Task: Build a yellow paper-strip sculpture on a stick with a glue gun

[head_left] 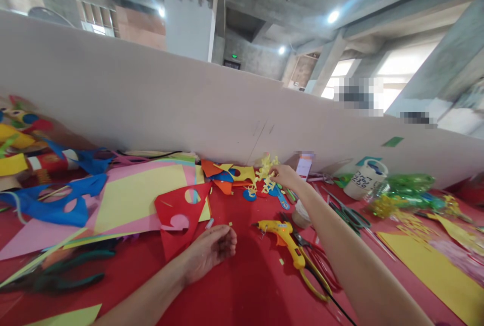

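My right hand [288, 178] reaches to the foot of the white board, its fingertips closed on a thin yellow cut-out piece [269, 173] that stands above a blue round base. My left hand [214, 251] rests above the red table, fingers loosely curled and thumb apart, with nothing seen in it. Beside it lies a red sheet with round holes [172, 215]. A yellow hot glue gun [285, 237] lies between my forearms, nozzle pointing left. A tiny yellow scrap [230, 224] shows by my left thumb.
Left are stacked coloured sheets [132, 197], blue cut foam [68, 200] and dark-green-handled pliers [68, 270]. Red-handled scissors [321, 263] lie near the glue gun. At right are green-handled scissors [353, 217], a white cup [366, 179], green plastic bottles [410, 187] and a yellow sheet [434, 270].
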A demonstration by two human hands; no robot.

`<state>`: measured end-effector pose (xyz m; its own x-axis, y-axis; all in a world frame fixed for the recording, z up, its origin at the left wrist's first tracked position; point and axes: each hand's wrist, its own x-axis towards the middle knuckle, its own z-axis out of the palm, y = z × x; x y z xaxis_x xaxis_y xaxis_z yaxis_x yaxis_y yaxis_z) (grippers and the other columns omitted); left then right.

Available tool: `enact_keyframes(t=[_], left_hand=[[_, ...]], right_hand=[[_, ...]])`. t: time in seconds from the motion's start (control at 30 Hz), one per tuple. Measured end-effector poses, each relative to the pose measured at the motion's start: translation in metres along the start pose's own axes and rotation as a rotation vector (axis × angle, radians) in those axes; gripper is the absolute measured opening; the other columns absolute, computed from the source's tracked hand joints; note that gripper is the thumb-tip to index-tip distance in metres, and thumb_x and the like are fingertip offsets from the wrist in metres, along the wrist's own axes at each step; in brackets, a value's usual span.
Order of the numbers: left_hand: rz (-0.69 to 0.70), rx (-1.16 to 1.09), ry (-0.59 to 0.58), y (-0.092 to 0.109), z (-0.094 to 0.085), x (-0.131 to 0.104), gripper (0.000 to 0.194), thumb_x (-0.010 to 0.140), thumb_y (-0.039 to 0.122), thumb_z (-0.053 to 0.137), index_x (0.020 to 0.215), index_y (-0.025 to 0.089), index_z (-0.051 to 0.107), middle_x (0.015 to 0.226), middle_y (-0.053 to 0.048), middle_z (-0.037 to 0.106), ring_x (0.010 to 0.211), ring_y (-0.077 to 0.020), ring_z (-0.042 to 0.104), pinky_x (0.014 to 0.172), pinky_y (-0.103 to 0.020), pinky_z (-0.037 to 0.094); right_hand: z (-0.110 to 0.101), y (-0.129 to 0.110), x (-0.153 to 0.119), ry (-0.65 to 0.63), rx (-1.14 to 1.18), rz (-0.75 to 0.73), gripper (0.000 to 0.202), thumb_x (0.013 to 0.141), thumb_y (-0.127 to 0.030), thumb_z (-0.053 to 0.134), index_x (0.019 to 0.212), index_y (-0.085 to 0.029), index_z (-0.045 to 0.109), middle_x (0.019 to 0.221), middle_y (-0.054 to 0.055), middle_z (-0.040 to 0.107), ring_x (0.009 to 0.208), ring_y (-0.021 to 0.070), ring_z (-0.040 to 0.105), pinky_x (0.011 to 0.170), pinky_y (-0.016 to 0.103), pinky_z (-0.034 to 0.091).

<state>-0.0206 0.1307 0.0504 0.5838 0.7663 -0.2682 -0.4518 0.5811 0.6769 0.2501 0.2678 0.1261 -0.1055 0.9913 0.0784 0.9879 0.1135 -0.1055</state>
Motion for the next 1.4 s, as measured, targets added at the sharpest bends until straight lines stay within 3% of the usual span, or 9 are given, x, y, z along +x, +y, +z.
enact_keyframes(t=[0.27,0.43,0.63,0.77,1.0,1.17,1.4], left_hand=[[-0.003,-0.001,-0.014,-0.001,-0.001,0.001,0.021,0.073,0.031,0.068,0.069,0.010,0.063,0.067,-0.003,0.061,0.064,-0.0103,0.056,0.067,-0.022,0.044],[-0.010,-0.007,-0.009,-0.001,-0.001,0.001,0.021,0.074,0.030,0.067,0.069,0.010,0.064,0.067,-0.003,0.061,0.064,-0.0101,0.056,0.068,-0.023,0.044],[0.002,0.002,-0.007,-0.001,-0.003,0.002,0.021,0.074,0.031,0.067,0.069,0.010,0.063,0.067,-0.003,0.061,0.062,-0.0103,0.056,0.066,-0.023,0.044],[0.004,0.004,0.004,0.000,-0.001,0.001,0.020,0.074,0.030,0.067,0.069,0.011,0.063,0.068,-0.003,0.061,0.063,-0.0102,0.056,0.066,-0.022,0.044],[-0.008,-0.006,0.016,0.000,0.001,0.000,0.018,0.073,0.027,0.068,0.068,0.010,0.063,0.067,-0.003,0.061,0.063,-0.0103,0.056,0.067,-0.022,0.044],[0.003,-0.007,0.001,0.000,-0.001,0.001,0.017,0.074,0.027,0.067,0.069,0.010,0.064,0.067,-0.003,0.061,0.064,-0.0103,0.056,0.068,-0.023,0.045],[-0.004,0.017,0.026,0.000,-0.002,0.003,0.017,0.074,0.027,0.067,0.069,0.011,0.064,0.068,-0.003,0.061,0.064,-0.0101,0.057,0.068,-0.023,0.046]], right_hand=[[0.011,-0.009,0.013,0.087,0.045,-0.032,0.020,0.074,-0.020,0.061,0.094,-0.016,0.062,0.086,0.005,0.068,0.080,0.0162,0.062,0.069,0.022,0.042],[0.009,-0.009,0.010,0.109,0.061,-0.025,0.019,0.082,-0.029,0.053,0.093,-0.016,0.064,0.086,0.007,0.068,0.080,0.0169,0.063,0.069,0.023,0.043],[0.011,-0.006,0.009,0.136,0.051,-0.006,0.017,0.082,-0.015,0.050,0.085,-0.017,0.066,0.088,0.006,0.069,0.084,0.0162,0.063,0.072,0.021,0.043],[0.012,-0.007,0.007,0.154,0.043,0.004,0.017,0.081,-0.014,0.050,0.082,-0.016,0.067,0.086,0.006,0.069,0.084,0.0171,0.062,0.074,0.022,0.043],[0.004,-0.018,-0.009,0.265,0.076,0.008,0.024,0.085,-0.024,0.046,0.103,-0.016,0.061,0.107,0.014,0.059,0.103,0.0255,0.053,0.083,0.034,0.041],[0.006,-0.034,-0.014,0.143,0.196,-0.126,0.022,0.081,-0.028,0.055,0.100,-0.021,0.063,0.087,0.002,0.067,0.076,0.0138,0.061,0.070,0.023,0.044],[0.015,-0.045,-0.005,0.093,0.254,-0.092,0.013,0.073,-0.025,0.064,0.079,-0.014,0.066,0.074,0.005,0.069,0.071,0.0157,0.063,0.063,0.024,0.044]])
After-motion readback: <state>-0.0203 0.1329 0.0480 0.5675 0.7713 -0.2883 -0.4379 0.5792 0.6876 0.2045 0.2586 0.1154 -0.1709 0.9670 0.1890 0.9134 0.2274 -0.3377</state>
